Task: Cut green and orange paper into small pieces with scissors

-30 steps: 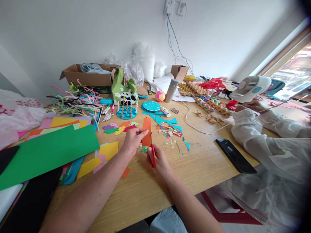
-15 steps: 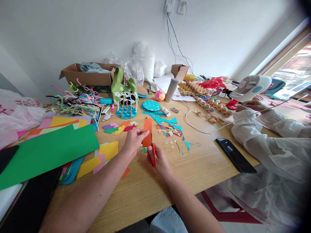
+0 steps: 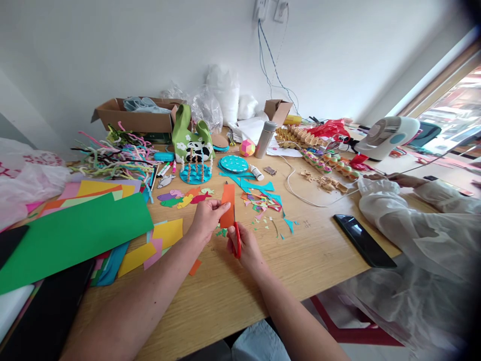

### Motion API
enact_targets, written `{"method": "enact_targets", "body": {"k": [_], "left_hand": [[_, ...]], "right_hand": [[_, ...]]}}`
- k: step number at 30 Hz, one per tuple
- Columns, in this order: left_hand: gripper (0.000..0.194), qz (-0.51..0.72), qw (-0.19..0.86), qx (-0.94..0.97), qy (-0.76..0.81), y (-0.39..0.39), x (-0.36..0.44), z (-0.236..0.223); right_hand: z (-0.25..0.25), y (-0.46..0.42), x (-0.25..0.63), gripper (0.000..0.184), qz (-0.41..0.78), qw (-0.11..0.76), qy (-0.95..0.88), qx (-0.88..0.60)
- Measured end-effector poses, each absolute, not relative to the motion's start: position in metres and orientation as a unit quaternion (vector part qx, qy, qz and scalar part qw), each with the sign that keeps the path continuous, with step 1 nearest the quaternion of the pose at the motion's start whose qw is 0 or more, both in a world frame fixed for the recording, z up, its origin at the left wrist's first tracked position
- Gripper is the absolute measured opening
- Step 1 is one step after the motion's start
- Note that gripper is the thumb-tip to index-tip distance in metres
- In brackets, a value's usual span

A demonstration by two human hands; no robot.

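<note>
The left hand pinches the orange paper, ideally flat and thumb clear, while the right hand (grip closed on the handles) holds the scissors.

No readable text or labels

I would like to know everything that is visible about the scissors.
The scissors have plastic-looking red handles and a dark, narrow blade pointing away from the person. The right hand holds the handles. The blade is at the right edge of an orange strip that the left hand holds. Blade opening is unclear.
</note>
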State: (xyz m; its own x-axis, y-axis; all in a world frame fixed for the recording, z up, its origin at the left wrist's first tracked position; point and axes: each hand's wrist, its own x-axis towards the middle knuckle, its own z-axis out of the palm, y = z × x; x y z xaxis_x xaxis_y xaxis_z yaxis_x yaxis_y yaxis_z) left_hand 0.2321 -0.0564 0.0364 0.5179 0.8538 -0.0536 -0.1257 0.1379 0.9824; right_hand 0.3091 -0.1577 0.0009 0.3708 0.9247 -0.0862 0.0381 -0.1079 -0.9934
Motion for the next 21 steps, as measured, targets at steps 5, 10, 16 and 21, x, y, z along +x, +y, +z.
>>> {"method": "enact_targets", "body": {"k": [5,10,16,21], "left_hand": [[0.029,0.353,0.678,0.548,0.339,-0.0581,0.2327,0.0375],[0.029,0.35,0.679,0.547,0.341,-0.0586,0.2329,0.0373],[0.027,0.341,0.695,0.533,0.342,-0.0574,0.2339,0.0342],[0.027,0.34,0.703,0.523,0.341,-0.0576,0.2343,0.0335]], "right_hand": [[0.0024,-0.1587,0.3104,0.059,0.394,0.537,-0.405,-0.627],[0.0043,-0.1588,0.3106,0.062,0.396,0.538,-0.402,-0.626],[0.004,-0.1582,0.3099,0.061,0.417,0.55,-0.373,-0.62],[0.0048,-0.1573,0.3088,0.059,0.428,0.567,-0.349,-0.611]]}}
